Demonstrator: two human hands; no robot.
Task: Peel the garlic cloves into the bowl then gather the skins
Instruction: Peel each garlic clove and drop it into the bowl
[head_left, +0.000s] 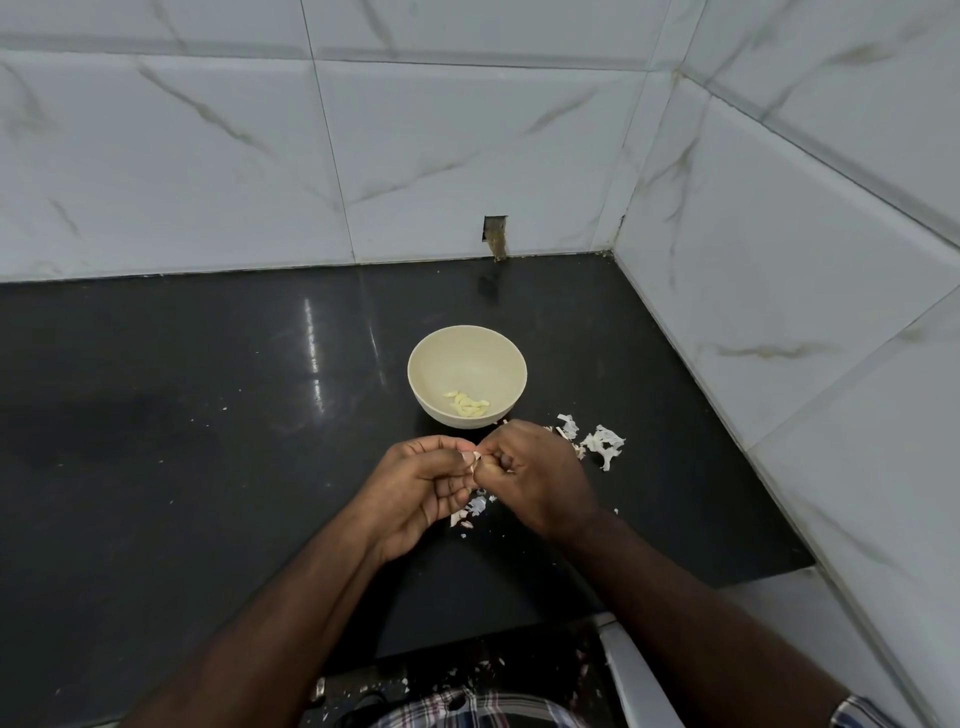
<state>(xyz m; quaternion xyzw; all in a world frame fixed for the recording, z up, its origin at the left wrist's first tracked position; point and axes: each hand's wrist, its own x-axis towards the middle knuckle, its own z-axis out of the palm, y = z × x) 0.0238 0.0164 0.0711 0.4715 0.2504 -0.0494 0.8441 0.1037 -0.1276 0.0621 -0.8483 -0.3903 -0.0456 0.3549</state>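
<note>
Both hands, left hand (423, 483) and right hand (537, 475), pinch one small pale garlic clove (474, 461) near the round cream bowl (467, 358); white papery skins (602, 444) lie right.

no writing anywhere

nothing here can be read: the bowl (467, 358) carries no label or mark, the wall tiles (208, 156) show only grey veining, the counter (156, 415) is bare of print, and the checked cloth (467, 712) at the bottom edge has a pattern but no letters or numbers.
</note>
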